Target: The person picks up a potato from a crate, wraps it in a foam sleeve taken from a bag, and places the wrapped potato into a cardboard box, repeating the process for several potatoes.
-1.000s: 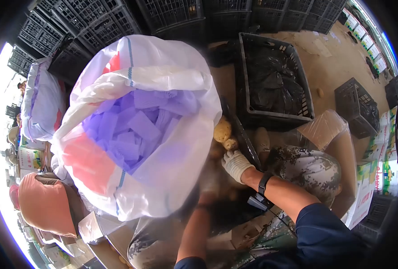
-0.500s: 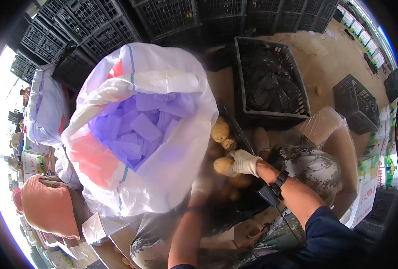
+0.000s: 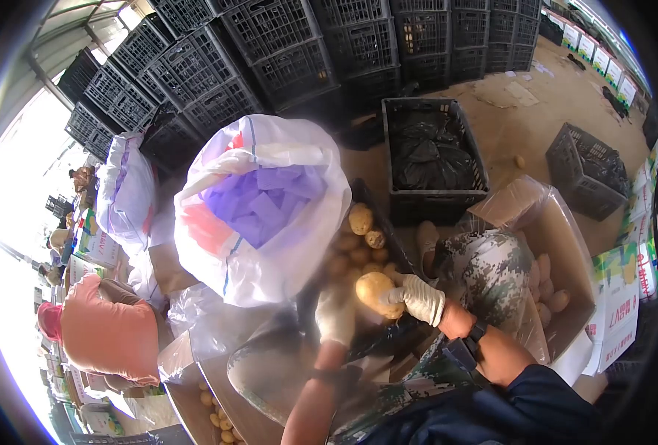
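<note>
While we're hunched over the dark crate of potatoes in the middle of the frame, our right hand (white work glove, watch strap on the wrist) is wrapped around one big potato. The fingers curl over its right side, and it's held just above the pile. Our left hand, gloved too, sits right at the potato's left side. Honestly it's so blurred we can't tell if it's gripping the thing or only brushing it. So the two hands are close together with the potato between them, a bit below the centre of the frame.

Up and left of the hands there's a big white sack gaping open, stuffed with purple foam sleeves. Its lower side bulges over the dark crate's left edge. Right of centre, toward the top, a black crate with a black plastic liner sits on the dirt floor. A smaller crate is off at the right edge.

Lower right, a cardboard box lined with clear plastic has a few potatoes in it, just beside our camo knee. Across the top runs a wall of stacked crates. Lower left, another person in a pinkish-orange hat is bent over near a second sack.
</note>
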Demonstrator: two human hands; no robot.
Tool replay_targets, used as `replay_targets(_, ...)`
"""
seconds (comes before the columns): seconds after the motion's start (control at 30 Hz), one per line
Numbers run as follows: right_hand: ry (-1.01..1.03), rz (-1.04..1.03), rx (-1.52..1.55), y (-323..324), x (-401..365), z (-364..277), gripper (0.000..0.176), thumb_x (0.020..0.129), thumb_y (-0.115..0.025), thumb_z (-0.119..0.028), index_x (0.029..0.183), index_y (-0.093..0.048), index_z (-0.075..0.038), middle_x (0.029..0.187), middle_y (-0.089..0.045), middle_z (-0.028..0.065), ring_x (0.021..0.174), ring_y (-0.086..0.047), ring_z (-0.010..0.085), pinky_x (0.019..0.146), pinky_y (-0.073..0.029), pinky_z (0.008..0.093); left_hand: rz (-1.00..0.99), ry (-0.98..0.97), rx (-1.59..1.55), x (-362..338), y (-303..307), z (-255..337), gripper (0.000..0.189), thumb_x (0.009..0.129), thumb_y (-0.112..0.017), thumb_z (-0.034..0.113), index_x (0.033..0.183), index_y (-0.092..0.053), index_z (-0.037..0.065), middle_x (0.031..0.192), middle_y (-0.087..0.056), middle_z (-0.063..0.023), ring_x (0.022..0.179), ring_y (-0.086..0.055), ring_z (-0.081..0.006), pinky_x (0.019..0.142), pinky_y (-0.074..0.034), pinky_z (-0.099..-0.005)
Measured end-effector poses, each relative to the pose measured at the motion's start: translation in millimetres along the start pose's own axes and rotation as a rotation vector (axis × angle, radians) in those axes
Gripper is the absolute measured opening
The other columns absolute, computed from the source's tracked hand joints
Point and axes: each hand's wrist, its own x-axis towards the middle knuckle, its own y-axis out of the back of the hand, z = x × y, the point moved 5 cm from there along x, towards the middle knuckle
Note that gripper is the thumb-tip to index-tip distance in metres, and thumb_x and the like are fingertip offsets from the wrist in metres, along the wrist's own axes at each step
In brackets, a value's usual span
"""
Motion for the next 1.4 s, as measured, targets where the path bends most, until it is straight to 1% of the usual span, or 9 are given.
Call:
replay_targets(0.13,0.021,-0.019,-0.252,1,-17,-4,0.057,0.076,-0.084,-0.018,0.125,-0.063,0.003,0.102,-0.07,0.0079,0.094,-0.066,0.015,0.082,-0.054,0.0295,-0.094,-0.013,0.152,-12,22,51,0.016,0.095,-0.063,0.012,0.102,-0.071,-0.001,0.101,-0.074,-0.0096,0.091,-0.069,-0.0191,0.082,-0.054,-0.0346)
replay_targets(0.27,0.132,-0.036,-0.635,-7,-37,-34,0.058,0.073,-0.087,-0.017,0.124,-0.063,-0.002,0.104,-0.071,0.0106,0.096,-0.067,0.0218,0.087,-0.054,0.035,-0.684,0.434,-0.749,-26,-19,-23,0.032,0.096,-0.061,0.021,0.125,-0.063,0.01,0.117,-0.069,-0.0066,0.091,-0.068,-0.021,0.085,-0.054,-0.0326)
replay_targets(0.5,0.509,-0.139,-1.162,-35,-62,-60,0.055,0.068,-0.082,-0.014,0.12,-0.064,-0.007,0.128,-0.059,0.0123,0.12,-0.054,0.0347,0.105,-0.045,0.045,-0.77,-0.01,-0.581,-49,11,67,0.051,0.094,-0.062,0.043,0.13,-0.059,0.007,0.113,-0.068,-0.0066,0.089,-0.067,-0.0173,0.075,-0.053,-0.0293)
replay_targets(0.53,0.542,-0.149,-1.276,-40,-65,-63,0.055,0.07,-0.082,-0.015,0.121,-0.064,-0.007,0.128,-0.059,0.0124,0.118,-0.055,0.0351,0.103,-0.046,0.0455,-0.877,0.439,-0.886,-54,15,99,0.059,0.092,-0.064,0.049,0.132,-0.058,0.006,0.113,-0.068,-0.0066,0.091,-0.066,-0.0155,0.074,-0.052,-0.0278)
replay_targets(0.6,0.49,-0.2,-1.342,-43,-67,-55,0.057,0.071,-0.083,-0.018,0.123,-0.064,-0.007,0.13,-0.058,0.0123,0.119,-0.055,0.0357,0.104,-0.046,0.0466,-0.955,0.465,-0.872,-59,14,96,0.072,0.087,-0.065,0.058,0.135,-0.058,0.006,0.114,-0.068,-0.0062,0.09,-0.066,-0.0122,0.069,-0.051,-0.025)
replay_targets(0.73,0.437,-0.262,-0.924,-36,-73,-59,0.052,0.081,-0.083,-0.027,0.125,-0.066,-0.006,0.131,-0.061,0.0097,0.119,-0.059,0.0297,0.105,-0.047,0.0416,-0.924,0.522,-1.05,-74,-3,77,0.089,0.076,-0.072,0.066,0.135,-0.057,0.002,0.119,-0.066,-0.01,0.091,-0.065,-0.013,0.069,-0.05,-0.0219)
replay_targets(0.83,0.124,0.066,0.29,4,-66,-34,0.035,0.098,-0.067,-0.021,0.127,-0.065,-0.002,0.126,-0.067,0.0065,0.116,-0.063,0.0215,0.106,-0.047,0.0317,-0.898,0.645,-1.215,-81,-2,67,0.104,0.066,-0.079,0.067,0.139,-0.052,-0.002,0.125,-0.064,-0.0147,0.102,-0.065,-0.0191,0.081,-0.053,-0.0266)
replay_targets(1.1,-0.17,-0.311,0.637,-11,-71,33,0.033,0.1,-0.062,-0.015,0.13,-0.061,-0.002,0.13,-0.064,0.0049,0.116,-0.062,0.0177,0.105,-0.047,0.0313,-0.836,0.661,-1.322,-73,1,75,0.11,0.06,-0.086,0.061,0.14,-0.049,-0.005,0.11,-0.067,-0.0129,0.069,-0.057,-0.0127,0.055,-0.044,-0.0233)
replay_targets(1.4,0.409,0.563,-0.431,21,-87,-42,0.008,0.096,-0.068,-0.007,0.104,-0.068,-0.005,0.089,-0.072,0.0031,0.08,-0.062,0.0075,0.068,-0.054,0.0262,-0.481,0.543,-1.103,-35,16,143,0.092,0.069,-0.088,0.044,0.137,-0.05,-0.005,0.112,-0.069,-0.0125,0.084,-0.068,-0.0145,0.074,-0.056,-0.0241)
